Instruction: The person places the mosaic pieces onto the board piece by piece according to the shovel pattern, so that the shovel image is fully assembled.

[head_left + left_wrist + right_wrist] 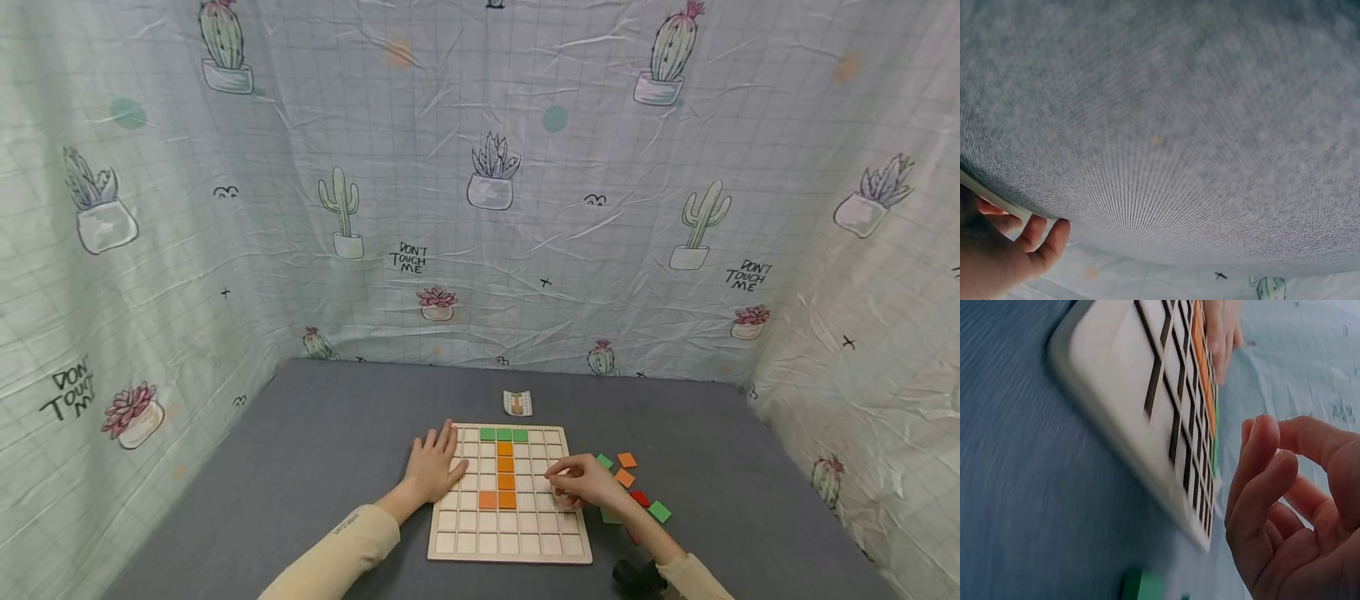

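Note:
A wooden grid board (510,533) lies on the grey table cloth (330,450). It holds a green row of tiles (503,434) at the top and an orange column (506,467) with one more orange tile (487,500) at its foot. My left hand (433,467) rests flat on the board's left edge, fingers straight. My right hand (581,482) hovers at the board's right edge with loosely curled fingers (1266,481); nothing shows between them. The right wrist view shows the board (1166,406) close and blurred, with the left hand (1219,331) beyond it.
Loose tiles lie right of the board: green (604,461), orange (627,459), orange (624,477), red (639,498), green (660,511). A small pattern card (517,403) sits behind the board. Cactus-print sheets wall in the table on three sides.

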`<state>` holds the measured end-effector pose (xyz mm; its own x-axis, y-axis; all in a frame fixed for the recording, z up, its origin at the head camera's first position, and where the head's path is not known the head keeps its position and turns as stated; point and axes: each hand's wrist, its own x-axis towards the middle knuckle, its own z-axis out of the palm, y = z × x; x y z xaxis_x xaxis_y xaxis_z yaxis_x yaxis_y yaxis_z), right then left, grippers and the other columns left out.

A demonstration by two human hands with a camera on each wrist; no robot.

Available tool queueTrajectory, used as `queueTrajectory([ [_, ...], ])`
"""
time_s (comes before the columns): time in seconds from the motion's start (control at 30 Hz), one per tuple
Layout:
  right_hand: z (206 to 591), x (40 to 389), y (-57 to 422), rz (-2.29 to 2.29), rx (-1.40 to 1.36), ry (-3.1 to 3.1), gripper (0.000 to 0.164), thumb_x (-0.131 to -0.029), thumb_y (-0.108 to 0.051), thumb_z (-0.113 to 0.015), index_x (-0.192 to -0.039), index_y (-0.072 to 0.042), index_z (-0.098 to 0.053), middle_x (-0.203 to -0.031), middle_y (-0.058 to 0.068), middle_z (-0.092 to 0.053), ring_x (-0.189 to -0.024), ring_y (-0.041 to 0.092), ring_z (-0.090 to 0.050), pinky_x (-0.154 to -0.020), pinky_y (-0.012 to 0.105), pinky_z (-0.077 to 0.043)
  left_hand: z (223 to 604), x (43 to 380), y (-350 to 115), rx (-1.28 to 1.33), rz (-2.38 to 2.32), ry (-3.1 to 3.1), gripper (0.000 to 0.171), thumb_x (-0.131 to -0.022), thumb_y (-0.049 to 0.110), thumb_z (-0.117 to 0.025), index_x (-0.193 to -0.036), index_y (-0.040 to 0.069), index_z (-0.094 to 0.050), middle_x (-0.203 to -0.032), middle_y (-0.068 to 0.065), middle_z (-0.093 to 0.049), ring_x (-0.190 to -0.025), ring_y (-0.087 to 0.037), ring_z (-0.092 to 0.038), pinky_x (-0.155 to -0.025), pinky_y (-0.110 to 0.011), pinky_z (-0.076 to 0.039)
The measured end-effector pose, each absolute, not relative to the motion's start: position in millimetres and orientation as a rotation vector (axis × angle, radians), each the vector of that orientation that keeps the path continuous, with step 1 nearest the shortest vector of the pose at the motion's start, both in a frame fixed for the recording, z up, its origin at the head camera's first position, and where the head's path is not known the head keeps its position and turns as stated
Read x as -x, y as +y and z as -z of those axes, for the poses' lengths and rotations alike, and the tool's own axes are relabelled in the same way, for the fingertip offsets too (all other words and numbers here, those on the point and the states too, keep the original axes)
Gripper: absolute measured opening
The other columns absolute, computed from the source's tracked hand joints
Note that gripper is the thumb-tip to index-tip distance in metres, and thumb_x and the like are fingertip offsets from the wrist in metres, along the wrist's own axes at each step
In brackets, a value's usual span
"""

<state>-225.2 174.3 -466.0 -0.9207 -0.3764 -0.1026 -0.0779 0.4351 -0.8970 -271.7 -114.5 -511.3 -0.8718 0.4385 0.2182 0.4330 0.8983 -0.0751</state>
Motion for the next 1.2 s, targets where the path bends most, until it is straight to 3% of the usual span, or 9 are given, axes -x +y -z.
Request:
queueTrajectory([
  [0.23,466.0,223.1,206.7,1.519,0.332,2.403,0.035,-0.085,-0.021,-0.059,-0.108,0.006,-0.060,-0.073,0.015,-0.063,-0.051,0.013,-0.056,-0.042,0.021,-0.036,509.7,270.2,-113.7,0.657,-0.042,-2.829,0.061,-0.093,0.046,-0.035,-0.136,0.003,-0.037,-0.142,-0.015,-0.034,-0.117,-0.033,-0.041,-0.082,-0.047,-0.034],
  [0.5,461.6,220.4,231.8,1.449,0.312,2.549,0.035,-0.085,-0.022,-0.059,-0.109,0.004,-0.061,-0.077,0.020,-0.064,-0.054,0.017,-0.059,-0.045,0.030,-0.044,509.8,269.8,-113.9,0.650,-0.038,-2.833,0.060,-0.093,0.045,-0.035,-0.136,0.004,-0.036,-0.142,-0.015,-0.034,-0.117,-0.032,-0.041,-0.082,-0.047,-0.034],
  [0.8,464.7,223.6,260.9,1.468,0.309,2.545,0.038,-0.087,-0.016,-0.057,-0.114,0.010,-0.054,-0.082,0.023,-0.064,-0.059,0.017,-0.059,-0.049,0.030,-0.045,508.5,268.6,-112.9,0.654,-0.061,-2.838,0.061,-0.093,0.046,-0.035,-0.137,0.004,-0.036,-0.142,-0.014,-0.033,-0.117,-0.032,-0.041,-0.082,-0.047,-0.034],
  [1.2,471.6,230.6,286.6,1.472,0.159,2.550,0.041,-0.086,-0.016,-0.057,-0.118,0.010,-0.051,-0.087,0.020,-0.066,-0.062,0.018,-0.060,-0.053,0.033,-0.047,507.5,268.0,-113.0,0.648,-0.049,-2.834,0.060,-0.093,0.046,-0.035,-0.137,0.004,-0.036,-0.142,-0.014,-0.034,-0.117,-0.032,-0.041,-0.082,-0.047,-0.034],
])
